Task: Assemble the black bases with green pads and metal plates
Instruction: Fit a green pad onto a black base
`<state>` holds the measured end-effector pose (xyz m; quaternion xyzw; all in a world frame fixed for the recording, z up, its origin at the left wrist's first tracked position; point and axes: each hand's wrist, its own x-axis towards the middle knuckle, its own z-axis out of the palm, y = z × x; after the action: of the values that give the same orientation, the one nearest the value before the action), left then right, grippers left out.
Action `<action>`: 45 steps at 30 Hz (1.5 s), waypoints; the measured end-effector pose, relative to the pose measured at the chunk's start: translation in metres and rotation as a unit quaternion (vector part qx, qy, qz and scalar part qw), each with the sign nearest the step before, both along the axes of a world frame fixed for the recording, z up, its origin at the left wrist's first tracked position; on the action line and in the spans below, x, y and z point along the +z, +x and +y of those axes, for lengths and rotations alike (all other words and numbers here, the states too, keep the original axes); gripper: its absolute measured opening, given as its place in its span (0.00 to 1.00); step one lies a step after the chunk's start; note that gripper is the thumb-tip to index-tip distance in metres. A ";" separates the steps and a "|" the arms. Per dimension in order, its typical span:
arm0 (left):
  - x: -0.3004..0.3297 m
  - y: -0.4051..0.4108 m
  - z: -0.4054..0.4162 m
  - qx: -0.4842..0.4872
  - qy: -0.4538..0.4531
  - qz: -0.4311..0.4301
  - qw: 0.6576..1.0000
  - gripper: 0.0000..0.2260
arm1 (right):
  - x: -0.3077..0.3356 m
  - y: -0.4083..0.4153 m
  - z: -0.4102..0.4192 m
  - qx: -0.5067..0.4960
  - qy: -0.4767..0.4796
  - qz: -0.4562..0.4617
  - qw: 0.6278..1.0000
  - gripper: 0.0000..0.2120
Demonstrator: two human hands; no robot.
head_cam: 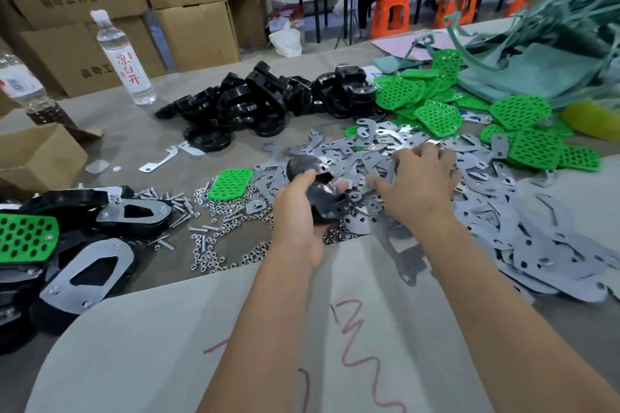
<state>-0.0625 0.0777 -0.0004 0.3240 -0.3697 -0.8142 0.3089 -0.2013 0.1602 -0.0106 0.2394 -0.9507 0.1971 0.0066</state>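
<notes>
Landmark: the black base (317, 193) held at the centre of the counter (235, 251).

- Far left of the base: finished assemblies (67, 245), black bodies with metal plates screwed on and one green pad showing.
- Back left of the base: two water bottles (124, 57) and stacked cardboard boxes (194, 33).
- Just left of the base: scattered nuts and bolts (214, 245) and a single green pad (229, 184).
- Behind the base: a heap of unused black bases (265, 100).
- At the base: the left hand (298, 211), fingers and thumb curled round the base, lifted slightly above the counter. The part is judged rigid moulded plastic, light and somewhat glossy; it is best held across its body, with the screw holes left clear.
- Just right of the base: the right hand (419, 184), fingers bent down into the pile of metal plates (436, 184). Whether a plate is pinched cannot be told. The plates are judged thin, stiff and sharp-edged, and are best lifted by an edge.
- Back right of the base: a pile of green pads (523, 131), judged flexible and grippy.
</notes>
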 end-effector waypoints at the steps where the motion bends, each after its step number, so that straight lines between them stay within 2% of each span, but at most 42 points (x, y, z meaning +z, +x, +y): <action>1: -0.002 -0.002 0.002 -0.002 -0.004 -0.002 1.000 0.08 | -0.001 -0.002 0.000 -0.006 -0.025 -0.002 1.000 0.27; 5: -0.003 -0.001 0.002 -0.019 -0.015 0.006 1.000 0.14 | -0.005 -0.005 0.003 -0.030 -0.109 -0.010 0.994 0.28; 9: -0.001 0.008 -0.004 0.006 -0.014 0.043 0.999 0.17 | -0.004 0.005 -0.002 -0.023 -0.138 0.050 0.989 0.29; 11: 0.004 0.015 -0.011 0.031 -0.003 0.082 0.996 0.15 | 0.000 0.019 -0.009 0.067 -0.162 0.106 0.979 0.23; 13: 0.008 0.025 -0.023 0.064 -0.003 0.099 0.993 0.17 | 0.003 0.040 -0.021 0.204 -0.197 0.076 0.956 0.14; 15: 0.010 0.039 -0.036 0.097 -0.011 0.103 0.990 0.18 | 0.002 0.064 -0.033 0.313 -0.179 0.041 0.932 0.09; 19: 0.007 0.077 -0.062 0.170 -0.015 0.083 0.982 0.20 | -0.003 0.103 -0.069 0.414 -0.121 0.077 0.899 0.11; 24: -0.001 0.115 -0.093 0.208 -0.102 0.020 0.973 0.16 | 0.001 0.127 -0.111 0.453 -0.024 0.119 0.883 0.14; 27: -0.002 0.123 -0.100 0.189 -0.148 -0.012 0.971 0.22 | 0.004 0.130 -0.121 0.462 0.025 0.125 0.878 0.11; 30: -0.002 0.121 -0.098 0.174 -0.151 -0.045 0.972 0.27 | 0.008 0.124 -0.115 0.447 0.031 0.117 0.886 0.07; 32: -0.005 0.117 -0.097 0.158 -0.124 -0.049 0.978 0.26 | 0.010 0.115 -0.104 0.412 -0.029 0.097 0.906 0.04; 34: -0.005 0.114 -0.094 0.133 -0.092 -0.036 0.986 0.19 | 0.012 0.102 -0.090 0.353 -0.159 -0.002 0.922 0.05; 37: -0.007 0.109 -0.091 0.114 -0.092 -0.039 0.988 0.13 | 0.010 0.075 -0.063 0.272 -0.352 -0.120 0.887 0.07; 42: -0.013 0.088 -0.075 0.120 -0.161 -0.068 0.977 0.17 | 0.001 0.057 -0.047 0.265 -0.437 -0.237 0.826 0.13; 45: -0.017 0.080 -0.067 0.122 -0.244 -0.102 0.957 0.19 | 0.000 0.061 -0.050 0.272 -0.446 -0.245 0.817 0.11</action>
<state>0.0175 0.0107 -0.0170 0.3630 -0.5443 -0.6177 0.4364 -0.1401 0.1102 -0.0106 0.4026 -0.6249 0.6457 -0.1745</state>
